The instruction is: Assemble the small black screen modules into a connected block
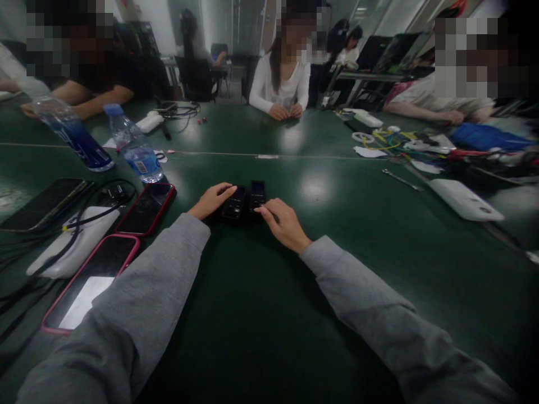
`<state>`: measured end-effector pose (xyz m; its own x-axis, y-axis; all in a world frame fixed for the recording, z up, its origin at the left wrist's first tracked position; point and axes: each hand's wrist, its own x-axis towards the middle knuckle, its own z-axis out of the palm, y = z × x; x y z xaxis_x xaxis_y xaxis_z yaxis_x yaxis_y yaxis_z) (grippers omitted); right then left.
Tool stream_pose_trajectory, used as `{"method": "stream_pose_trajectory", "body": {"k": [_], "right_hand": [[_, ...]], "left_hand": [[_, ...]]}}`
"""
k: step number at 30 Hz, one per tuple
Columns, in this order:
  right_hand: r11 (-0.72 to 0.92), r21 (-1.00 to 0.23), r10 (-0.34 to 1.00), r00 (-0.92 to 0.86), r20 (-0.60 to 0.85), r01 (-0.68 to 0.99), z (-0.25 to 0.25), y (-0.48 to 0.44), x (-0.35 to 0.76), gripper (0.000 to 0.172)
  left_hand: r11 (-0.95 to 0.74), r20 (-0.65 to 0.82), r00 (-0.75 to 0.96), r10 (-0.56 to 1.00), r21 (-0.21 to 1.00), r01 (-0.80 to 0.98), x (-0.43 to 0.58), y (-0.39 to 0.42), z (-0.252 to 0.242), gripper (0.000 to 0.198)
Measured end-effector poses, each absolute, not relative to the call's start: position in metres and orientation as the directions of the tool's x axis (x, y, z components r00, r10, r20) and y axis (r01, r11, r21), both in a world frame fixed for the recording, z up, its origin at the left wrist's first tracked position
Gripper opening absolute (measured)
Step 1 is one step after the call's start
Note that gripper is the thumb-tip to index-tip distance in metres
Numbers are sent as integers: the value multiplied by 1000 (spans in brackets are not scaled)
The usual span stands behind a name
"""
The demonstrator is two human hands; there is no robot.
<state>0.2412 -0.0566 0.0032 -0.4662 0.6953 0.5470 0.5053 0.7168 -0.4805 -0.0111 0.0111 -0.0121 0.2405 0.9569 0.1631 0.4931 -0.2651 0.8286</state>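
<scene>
Two small black handheld devices, each with a little screen and buttons, lie side by side on the green table (261,314). My left hand (213,199) is curled against the left device (234,203), its thumb over the upper left edge; the other fingers are partly hidden. At the right device (257,193), my right hand (283,221) has its thumb and forefinger closed together on the lower right corner. The exact kind of these devices is hard to make out in the dim light.
To my left lie a red-edged phone (147,209), a pink-cased phone (91,283), a white power bank (69,247) and cables. Two bottles stand behind, one blue-capped (135,146). On the right are a wrench (401,179), a white device (465,200) and tangled wires (396,139). People sit opposite.
</scene>
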Motion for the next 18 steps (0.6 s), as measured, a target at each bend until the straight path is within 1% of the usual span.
{"method": "stream_pose_trajectory", "body": {"k": [4,7,14,18], "right_hand": [[719,-503,695,-486,530,479,3,-57,241,28],[710,-519,704,-486,518,476,4,-57,241,23],[684,-576,728,-470,499,447,5,-57,241,24],[662,-607,746,-466,476,441,7,-58,241,23]], "left_hand": [[-291,190,234,953,784,549,-9,8,-11,47],[-293,211,204,956,728,620,-7,6,-10,44],[-210,208,94,974,650,730,4,-1,-8,43],[-195,217,70,974,632,750,8,-4,-7,44]]}}
